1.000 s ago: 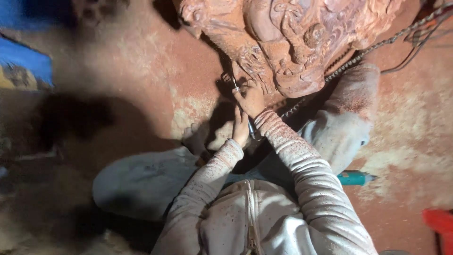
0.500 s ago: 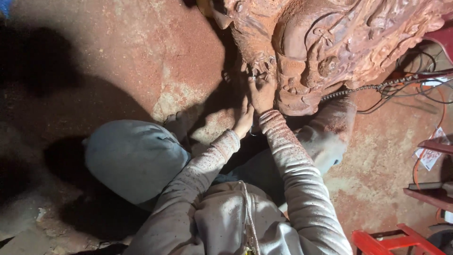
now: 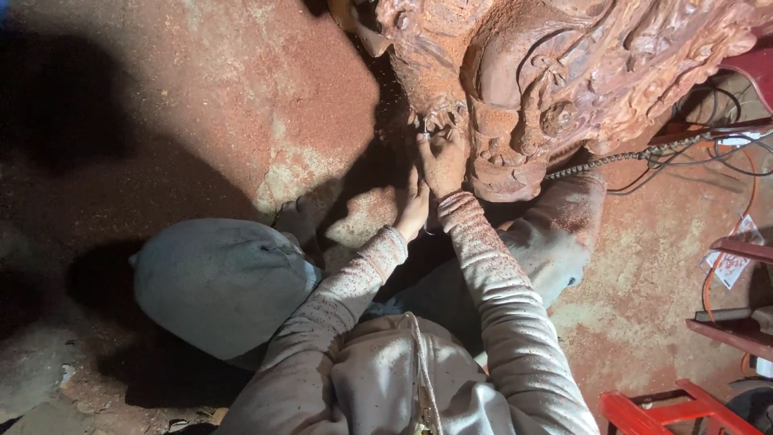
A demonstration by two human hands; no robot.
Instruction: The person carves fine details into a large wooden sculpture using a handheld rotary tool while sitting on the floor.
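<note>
Against the lower edge of the wood carving (image 3: 564, 80), the right hand (image 3: 441, 157) pressed flat, fingers spread over the relief; whether it gripped a small tool could not be told. Just below the carving, the left hand (image 3: 413, 211) curled loosely beside the right wrist, its hold hidden. The carving looked heavy, stiff and dust-slick, its thin raised details likely fragile, so its thick base seemed the safer hold. A chain (image 3: 620, 159) ran right of it; 2 knees flanked below.
</note>
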